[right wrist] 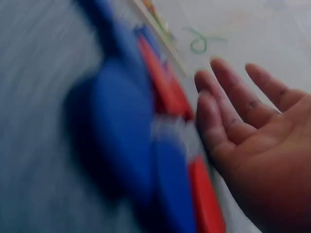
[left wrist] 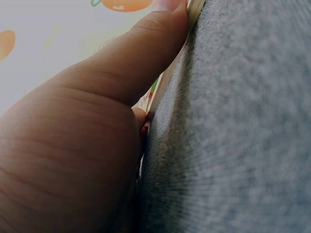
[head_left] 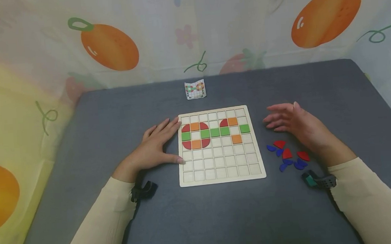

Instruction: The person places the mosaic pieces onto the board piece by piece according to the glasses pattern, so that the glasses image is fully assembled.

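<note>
A pale wooden grid board (head_left: 222,173) lies on the table, with red quarter-round, orange square and green square pieces in its upper rows. My left hand (head_left: 155,148) rests at the board's left side, thumb and fingertips touching the edge; in the left wrist view the thumb (left wrist: 131,60) lies along that edge. To the right of the board my right hand (head_left: 297,121) hovers with relaxed fingers and nothing in them. Below it lie several loose pieces, among them a red piece (head_left: 303,156) and a blue piece (head_left: 271,148). The right wrist view shows blue pieces (right wrist: 121,131) large and blurred beside the hand.
A small paper card (head_left: 195,90) printed with a coloured grid pattern lies behind the board. Grey cloth (head_left: 221,217) covers the table. A curtain (head_left: 243,22) with fruit prints hangs along the back edge. Both wrists wear dark straps.
</note>
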Tool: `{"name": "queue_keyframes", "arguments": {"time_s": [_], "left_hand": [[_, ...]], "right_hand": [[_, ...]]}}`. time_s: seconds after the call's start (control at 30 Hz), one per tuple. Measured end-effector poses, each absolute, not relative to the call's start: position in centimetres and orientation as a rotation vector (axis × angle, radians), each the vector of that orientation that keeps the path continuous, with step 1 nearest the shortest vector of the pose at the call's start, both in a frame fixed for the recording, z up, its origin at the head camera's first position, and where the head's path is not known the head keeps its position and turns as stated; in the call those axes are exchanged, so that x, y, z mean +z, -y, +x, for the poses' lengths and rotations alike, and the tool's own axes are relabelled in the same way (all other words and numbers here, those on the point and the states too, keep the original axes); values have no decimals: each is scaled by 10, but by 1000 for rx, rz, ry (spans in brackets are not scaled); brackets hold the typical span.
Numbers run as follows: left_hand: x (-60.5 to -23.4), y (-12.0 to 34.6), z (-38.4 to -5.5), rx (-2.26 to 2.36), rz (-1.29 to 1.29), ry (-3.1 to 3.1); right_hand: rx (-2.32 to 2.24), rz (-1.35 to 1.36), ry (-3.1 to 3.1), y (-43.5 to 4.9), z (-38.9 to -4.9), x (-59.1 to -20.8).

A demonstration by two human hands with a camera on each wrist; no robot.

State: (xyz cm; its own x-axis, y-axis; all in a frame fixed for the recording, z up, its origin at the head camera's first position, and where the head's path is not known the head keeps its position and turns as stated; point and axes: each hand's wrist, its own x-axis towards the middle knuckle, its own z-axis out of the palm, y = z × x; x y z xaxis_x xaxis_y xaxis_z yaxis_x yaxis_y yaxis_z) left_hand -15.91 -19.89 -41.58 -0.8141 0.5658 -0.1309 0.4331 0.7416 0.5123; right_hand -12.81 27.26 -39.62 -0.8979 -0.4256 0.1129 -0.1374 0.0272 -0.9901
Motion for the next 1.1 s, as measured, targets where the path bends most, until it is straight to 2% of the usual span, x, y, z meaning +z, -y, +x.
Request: {"name": "queue_keyframes", "arguments": {"time_s": [0.23, 0.53, 0.83, 1.1], "left_hand": [[-416, 198, -159, 683, 767, -2666], [-418, 200, -161, 688, 773, -2665], [-418, 199, -161, 684, 766, -2663], [-418, 200, -161, 681, 769, -2663]], "right_hand": [[-1886, -559, -2148, -288, -125, -407], [-1461, -503, -2363, -300, -125, -404], [-1067, -582, -2551, -302, -126, -399], [-1052, -593, -2613, -296, -123, -396]]}}
